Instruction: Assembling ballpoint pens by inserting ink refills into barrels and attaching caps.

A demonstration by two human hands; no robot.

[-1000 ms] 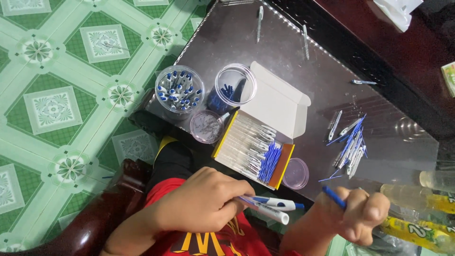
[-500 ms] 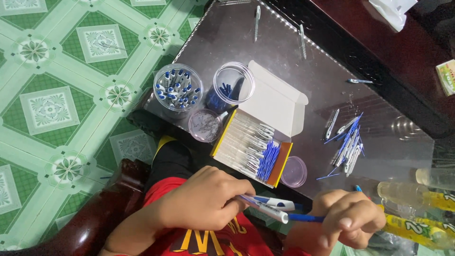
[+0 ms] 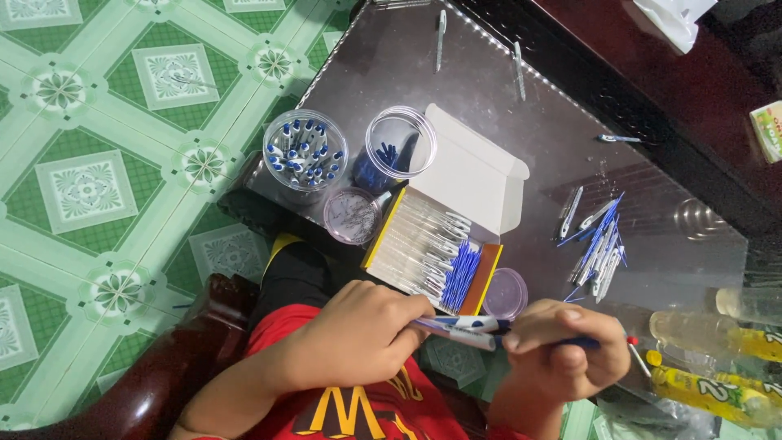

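My left hand (image 3: 358,336) grips a white and blue pen barrel (image 3: 466,326) that points to the right. My right hand (image 3: 562,352) meets it end to end, fingers closed around a thin blue refill (image 3: 585,343) whose tip is at the barrel's mouth. Just above both hands lies an open cardboard box (image 3: 436,248) with white pen parts and a bundle of blue refills inside. A small clear lid (image 3: 505,292) sits beside the box's right corner.
On the glass table (image 3: 489,122) stand a clear jar of blue-capped pens (image 3: 305,151), a clear jar of blue parts (image 3: 399,145) and a small round tub (image 3: 352,215). Loose pens and refills (image 3: 599,240) lie right. Yellow-green bottles (image 3: 717,383) lie at the lower right edge.
My right hand came down and left from beside the bottles, bringing the blue refill level and up to the open end of the barrel. My left hand stayed put.
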